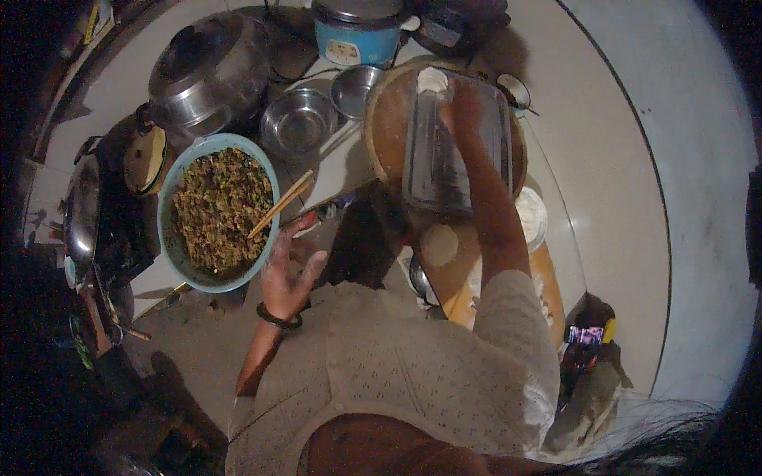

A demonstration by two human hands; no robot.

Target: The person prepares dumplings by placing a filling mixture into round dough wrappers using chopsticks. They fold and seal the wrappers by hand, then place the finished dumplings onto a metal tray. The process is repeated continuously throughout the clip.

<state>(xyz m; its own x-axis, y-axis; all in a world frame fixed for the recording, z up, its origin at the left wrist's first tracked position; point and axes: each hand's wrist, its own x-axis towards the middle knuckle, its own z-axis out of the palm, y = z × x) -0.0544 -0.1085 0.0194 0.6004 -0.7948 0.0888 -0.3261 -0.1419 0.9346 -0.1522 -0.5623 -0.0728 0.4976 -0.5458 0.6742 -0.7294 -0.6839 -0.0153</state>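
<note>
My left hand (290,265) is held with fingers apart and nothing in it, by the right rim of a light-blue basin (164,250). Minced filling (220,202) with green bits fills the basin, and a pair of wooden chopsticks (283,202) leans over its rim. My right hand (463,110) is blurred and reaches over the far part of a clear plastic tray (437,160). Just left of its fingers, a pale dumpling (433,80) sits in the tray's far left corner; whether the fingers touch it is unclear. Nearer me lies a round dough wrapper (440,244).
The tray rests on a round wooden board (387,131). Right of my forearm stands a bowl of flour (531,217). Two metal bowls (299,119), a large metal pot (205,71) and a blue rice cooker (357,41) stand beyond. A lit phone (586,334) is at right.
</note>
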